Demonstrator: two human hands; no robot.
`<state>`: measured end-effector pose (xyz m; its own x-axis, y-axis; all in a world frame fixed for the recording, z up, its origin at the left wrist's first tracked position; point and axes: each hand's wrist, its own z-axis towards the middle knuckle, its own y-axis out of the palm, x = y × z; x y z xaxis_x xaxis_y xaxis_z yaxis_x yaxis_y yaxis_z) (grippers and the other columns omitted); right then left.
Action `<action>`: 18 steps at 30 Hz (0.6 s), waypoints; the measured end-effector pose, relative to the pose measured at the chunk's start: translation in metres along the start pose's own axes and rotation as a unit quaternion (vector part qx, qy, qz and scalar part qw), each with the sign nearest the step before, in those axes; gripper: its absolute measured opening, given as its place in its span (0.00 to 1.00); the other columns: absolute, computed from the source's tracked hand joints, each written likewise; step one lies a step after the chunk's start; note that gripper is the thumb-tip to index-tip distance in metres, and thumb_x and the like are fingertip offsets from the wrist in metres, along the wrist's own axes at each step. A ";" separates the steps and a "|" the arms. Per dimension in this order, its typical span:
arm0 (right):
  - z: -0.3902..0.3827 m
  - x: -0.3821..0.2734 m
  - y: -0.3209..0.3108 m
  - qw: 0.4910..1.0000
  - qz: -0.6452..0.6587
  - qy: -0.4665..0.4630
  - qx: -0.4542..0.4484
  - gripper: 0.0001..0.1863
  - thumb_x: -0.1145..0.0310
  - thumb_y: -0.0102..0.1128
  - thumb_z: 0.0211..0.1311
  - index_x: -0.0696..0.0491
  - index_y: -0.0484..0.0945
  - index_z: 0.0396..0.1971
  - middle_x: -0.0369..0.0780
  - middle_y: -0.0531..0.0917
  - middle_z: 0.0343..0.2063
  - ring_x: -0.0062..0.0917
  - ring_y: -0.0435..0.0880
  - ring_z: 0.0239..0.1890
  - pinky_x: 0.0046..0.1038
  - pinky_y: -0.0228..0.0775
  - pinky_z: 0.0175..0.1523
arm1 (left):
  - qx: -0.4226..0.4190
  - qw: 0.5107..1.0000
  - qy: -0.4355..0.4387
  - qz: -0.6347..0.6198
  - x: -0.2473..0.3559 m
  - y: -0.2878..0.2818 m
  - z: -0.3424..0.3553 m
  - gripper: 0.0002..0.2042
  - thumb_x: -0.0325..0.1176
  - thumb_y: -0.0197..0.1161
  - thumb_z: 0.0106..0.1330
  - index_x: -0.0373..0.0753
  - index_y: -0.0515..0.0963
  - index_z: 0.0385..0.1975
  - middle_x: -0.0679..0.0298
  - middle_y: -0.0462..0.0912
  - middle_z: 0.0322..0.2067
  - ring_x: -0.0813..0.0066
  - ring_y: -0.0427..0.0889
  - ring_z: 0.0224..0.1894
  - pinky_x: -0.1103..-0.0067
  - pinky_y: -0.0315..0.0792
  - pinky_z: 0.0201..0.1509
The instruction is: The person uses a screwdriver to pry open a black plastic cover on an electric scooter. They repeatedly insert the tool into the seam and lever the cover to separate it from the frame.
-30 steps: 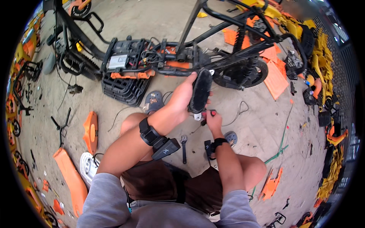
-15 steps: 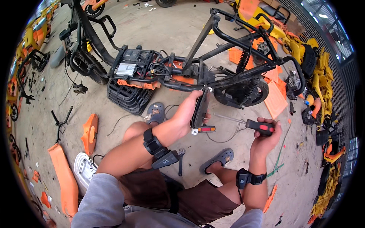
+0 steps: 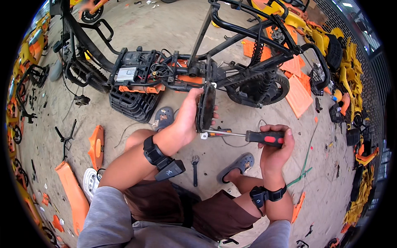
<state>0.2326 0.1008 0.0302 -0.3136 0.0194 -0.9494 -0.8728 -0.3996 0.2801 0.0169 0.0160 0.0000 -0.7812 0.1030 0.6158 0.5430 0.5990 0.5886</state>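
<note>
My left hand (image 3: 188, 113) is wrapped round a flat, dark, oblong part (image 3: 206, 108) with a pale tab at each end, held on edge in front of the scooter frame. In my right hand (image 3: 278, 155) is a screwdriver (image 3: 264, 137) with a black and red handle. Its shaft points left, and the tip meets or nearly meets the part's lower end. Past the shaft lies a small orange and red piece (image 3: 219, 131), partly covered. The black scooter frame (image 3: 248, 68) stands just beyond my hands, with a silver box (image 3: 129, 74) and wiring exposed.
An adjustable wrench (image 3: 195, 170) lies on the concrete between my feet. Orange panels (image 3: 71, 192) are at the left, and flat orange sheets (image 3: 298, 97) at the right. Yellow body parts (image 3: 351, 82) are piled along the brick wall. A thin cable (image 3: 235, 144) loops across the floor.
The screwdriver has moved left, bringing its tip from apart to the lower end of the dark part. My left hand still holds that part. The whole view has shifted slightly.
</note>
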 end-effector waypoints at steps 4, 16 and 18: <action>-0.006 0.001 0.002 0.999 -0.045 0.003 -0.022 0.24 0.52 0.42 0.70 0.61 0.73 0.34 0.55 0.83 0.31 0.30 0.80 0.22 0.26 0.72 0.25 | 0.003 1.000 0.002 0.000 0.001 -0.002 0.000 0.26 0.55 0.45 0.67 0.37 0.72 0.49 0.56 0.81 0.38 0.67 0.81 0.37 0.72 0.77 0.41; -0.008 0.001 0.008 1.000 -0.019 -0.002 -0.016 0.23 0.53 0.44 0.69 0.62 0.73 0.34 0.55 0.83 0.31 0.30 0.81 0.23 0.26 0.73 0.25 | 0.004 1.000 -0.002 -0.014 0.001 -0.007 0.001 0.26 0.55 0.46 0.67 0.37 0.72 0.48 0.56 0.82 0.37 0.66 0.81 0.37 0.71 0.76 0.40; -0.008 0.002 0.010 1.000 -0.018 -0.006 -0.017 0.23 0.53 0.44 0.69 0.62 0.73 0.34 0.55 0.83 0.31 0.30 0.81 0.23 0.27 0.73 0.25 | 0.010 1.000 -0.002 -0.017 0.002 -0.007 -0.001 0.25 0.55 0.46 0.67 0.37 0.73 0.48 0.56 0.81 0.37 0.66 0.81 0.36 0.71 0.76 0.40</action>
<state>0.2258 0.0893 0.0299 -0.2863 0.0445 -0.9571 -0.8703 -0.4298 0.2404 0.0116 0.0116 -0.0022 -0.8008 0.0860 0.5927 0.5097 0.6175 0.5991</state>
